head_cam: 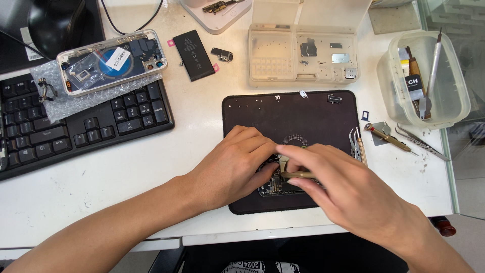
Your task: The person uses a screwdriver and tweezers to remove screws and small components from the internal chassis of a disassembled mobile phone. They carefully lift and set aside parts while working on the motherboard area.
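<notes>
Both hands at work over a small circuit board (277, 186) lying on a dark mat (290, 119) close to the near edge of the table (151, 167). Left hand (235, 167) resting palm-down on the mat's near left part, fingers curled onto the board's left end and pressing it flat, grip closed against it. Right hand (343, 189) coming in from the near right corner, thumb and forefinger pinched on a slim brass-coloured tool (297, 175) laid across the board (tip hidden under the fingers). Just right of the hands, at the mat's right edge, a pair of tweezers (355, 143); beyond that, on bare table, a brass-handled screwdriver (389, 137). Along the right edge, a clear plastic tub (454, 108) with more tools standing in it. Toward the far edge, an open translucent parts box (303, 60) with small metal pieces in its compartments. Left of it, a flat black battery (194, 54). At the left edge, a black keyboard (76, 131) with an opened phone housing (111, 61) resting on bubble wrap (60, 101) across its far keys.
</notes>
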